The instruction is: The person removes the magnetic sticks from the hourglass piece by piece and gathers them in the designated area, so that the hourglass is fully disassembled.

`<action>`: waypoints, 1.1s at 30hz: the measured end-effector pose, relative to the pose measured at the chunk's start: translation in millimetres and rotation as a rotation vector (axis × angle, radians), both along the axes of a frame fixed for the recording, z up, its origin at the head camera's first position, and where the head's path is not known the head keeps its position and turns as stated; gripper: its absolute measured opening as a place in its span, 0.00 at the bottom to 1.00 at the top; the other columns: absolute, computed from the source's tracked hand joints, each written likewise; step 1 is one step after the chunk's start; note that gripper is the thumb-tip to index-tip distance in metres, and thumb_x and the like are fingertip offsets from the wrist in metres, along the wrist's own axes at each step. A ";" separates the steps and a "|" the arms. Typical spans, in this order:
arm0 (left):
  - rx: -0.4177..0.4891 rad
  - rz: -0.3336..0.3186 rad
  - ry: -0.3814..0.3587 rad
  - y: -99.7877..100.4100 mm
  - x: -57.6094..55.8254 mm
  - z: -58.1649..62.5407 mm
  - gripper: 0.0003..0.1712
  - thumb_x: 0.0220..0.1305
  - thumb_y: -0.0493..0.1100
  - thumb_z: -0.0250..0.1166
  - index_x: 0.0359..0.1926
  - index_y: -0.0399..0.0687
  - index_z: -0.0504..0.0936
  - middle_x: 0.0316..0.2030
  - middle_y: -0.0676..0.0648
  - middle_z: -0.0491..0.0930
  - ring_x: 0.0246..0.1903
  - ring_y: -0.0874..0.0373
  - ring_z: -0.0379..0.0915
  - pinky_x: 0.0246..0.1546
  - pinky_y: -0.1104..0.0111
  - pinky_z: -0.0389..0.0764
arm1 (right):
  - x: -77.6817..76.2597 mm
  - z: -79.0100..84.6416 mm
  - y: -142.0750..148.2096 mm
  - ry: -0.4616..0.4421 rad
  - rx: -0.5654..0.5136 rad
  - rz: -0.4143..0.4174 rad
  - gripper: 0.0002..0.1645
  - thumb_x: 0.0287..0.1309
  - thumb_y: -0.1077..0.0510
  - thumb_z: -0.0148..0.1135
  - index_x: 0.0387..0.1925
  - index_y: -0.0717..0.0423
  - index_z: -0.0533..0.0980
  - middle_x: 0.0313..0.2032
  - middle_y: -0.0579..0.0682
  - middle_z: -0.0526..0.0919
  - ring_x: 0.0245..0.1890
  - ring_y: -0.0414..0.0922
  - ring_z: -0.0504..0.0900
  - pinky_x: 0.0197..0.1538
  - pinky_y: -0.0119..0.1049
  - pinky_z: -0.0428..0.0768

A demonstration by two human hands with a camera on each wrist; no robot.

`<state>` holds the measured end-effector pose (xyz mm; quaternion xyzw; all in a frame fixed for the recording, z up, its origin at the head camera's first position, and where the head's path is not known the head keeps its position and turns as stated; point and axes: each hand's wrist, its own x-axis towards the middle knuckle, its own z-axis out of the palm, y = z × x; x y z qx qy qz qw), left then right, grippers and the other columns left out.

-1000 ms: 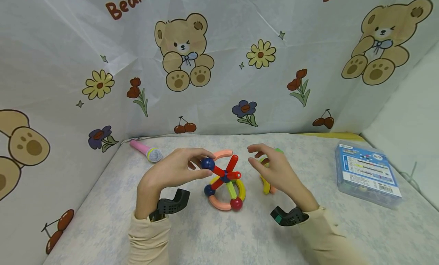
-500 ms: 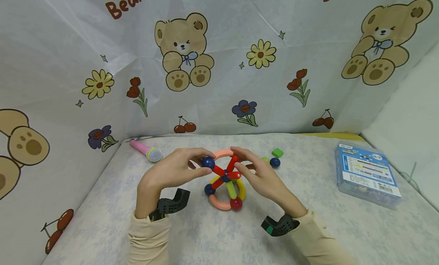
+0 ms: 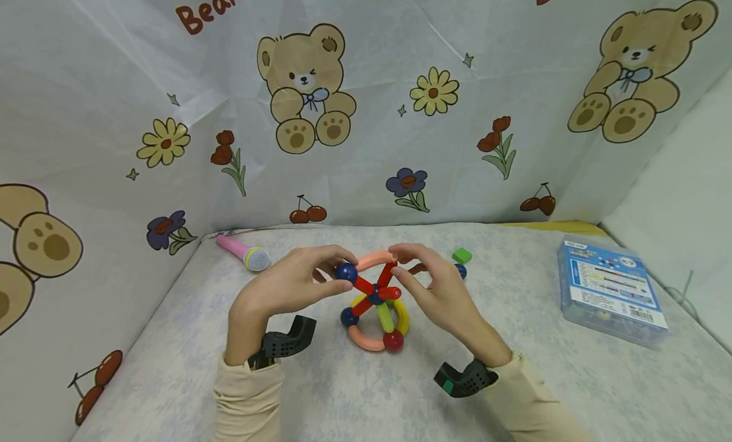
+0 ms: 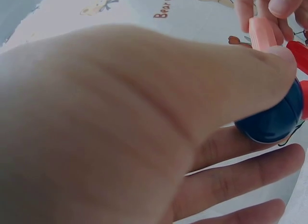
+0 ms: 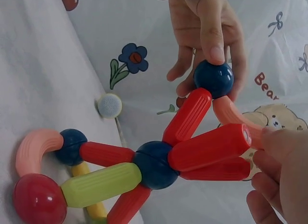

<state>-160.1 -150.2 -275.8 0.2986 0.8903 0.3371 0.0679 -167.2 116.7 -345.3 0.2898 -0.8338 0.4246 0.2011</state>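
A toy of colored magnetic sticks and balls stands between the hands. Its central blue ball (image 5: 156, 164) joins several red sticks (image 5: 209, 147) and a lime-green stick (image 5: 101, 185). Below lies a ring with pink and yellow curved sticks, a red ball (image 3: 393, 340) and a blue one. At the upper left, my left hand (image 3: 303, 277) pinches a blue ball (image 3: 346, 272) on the end of a red stick. From that ball a pink curved stick (image 3: 374, 259) reaches right, its far end pinched by my right hand (image 3: 440, 296) near the top of an upright red stick.
A pink toy microphone (image 3: 246, 253) lies at the back left. Behind the right hand sit a green block (image 3: 462, 255) and a partly hidden blue ball (image 3: 460, 270). A clear plastic box with a blue label (image 3: 612, 289) rests at the right. A bear-print cloth hangs behind.
My right hand has come left from beside the toy and taken hold of the pink curved stick, whose right end has shifted slightly right. The left hand stays on its blue ball.
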 end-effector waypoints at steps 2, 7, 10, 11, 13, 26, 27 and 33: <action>0.001 0.000 0.002 -0.4 0.0 -0.5 0.19 0.70 0.44 0.69 0.60 0.50 0.81 0.47 0.54 0.86 0.47 0.59 0.82 0.55 0.54 0.82 | 0.6 0.9 -0.5 0.016 -0.010 0.008 0.22 0.65 0.61 0.70 0.59 0.55 0.79 0.50 0.48 0.85 0.50 0.44 0.82 0.49 0.42 0.86; -0.002 0.003 0.011 -1.3 0.4 -0.6 0.18 0.70 0.44 0.69 0.59 0.49 0.82 0.46 0.55 0.86 0.47 0.59 0.82 0.54 0.55 0.82 | 1.7 2.8 -1.5 0.018 -0.041 0.055 0.21 0.63 0.63 0.71 0.58 0.56 0.79 0.48 0.47 0.84 0.47 0.44 0.81 0.46 0.36 0.86; -0.002 0.003 0.015 -2.0 0.7 -0.5 0.18 0.70 0.44 0.69 0.58 0.49 0.82 0.45 0.55 0.86 0.47 0.59 0.82 0.54 0.56 0.82 | 3.1 4.2 -2.0 0.004 -0.054 0.069 0.21 0.63 0.63 0.71 0.56 0.55 0.79 0.46 0.46 0.84 0.46 0.43 0.81 0.46 0.34 0.86; -0.001 0.003 0.016 -2.2 0.7 -0.4 0.18 0.70 0.44 0.69 0.58 0.49 0.82 0.45 0.55 0.86 0.47 0.59 0.82 0.54 0.56 0.82 | 3.5 4.6 -2.1 0.000 -0.058 0.070 0.20 0.63 0.63 0.71 0.55 0.54 0.79 0.46 0.46 0.84 0.46 0.42 0.81 0.45 0.33 0.86; -0.001 0.004 0.016 -2.5 0.9 -0.3 0.17 0.70 0.44 0.69 0.58 0.49 0.82 0.45 0.55 0.86 0.47 0.59 0.82 0.54 0.56 0.82 | 4.5 6.0 -2.8 -0.005 -0.062 0.071 0.19 0.63 0.63 0.71 0.55 0.54 0.79 0.47 0.46 0.84 0.46 0.42 0.81 0.46 0.33 0.86; 0.001 0.005 0.008 0.2 0.0 0.1 0.19 0.70 0.46 0.69 0.59 0.49 0.82 0.47 0.54 0.86 0.48 0.59 0.83 0.55 0.53 0.82 | 7.4 6.9 -4.0 -0.069 -0.095 0.100 0.16 0.70 0.62 0.64 0.56 0.55 0.75 0.50 0.48 0.86 0.48 0.43 0.88 0.53 0.40 0.86; 0.000 0.005 0.007 0.5 -0.1 0.2 0.19 0.70 0.46 0.69 0.59 0.49 0.81 0.48 0.54 0.86 0.48 0.59 0.83 0.55 0.53 0.82 | 7.4 6.7 -3.7 -0.075 -0.094 0.097 0.16 0.70 0.62 0.64 0.57 0.55 0.75 0.50 0.48 0.86 0.48 0.43 0.88 0.54 0.41 0.86; -0.010 0.004 0.010 1.8 0.2 0.7 0.21 0.70 0.45 0.69 0.60 0.48 0.81 0.47 0.54 0.86 0.48 0.59 0.83 0.55 0.54 0.82 | 7.4 6.5 -3.2 -0.107 -0.088 0.068 0.15 0.71 0.62 0.63 0.56 0.56 0.75 0.49 0.50 0.87 0.51 0.45 0.87 0.57 0.46 0.85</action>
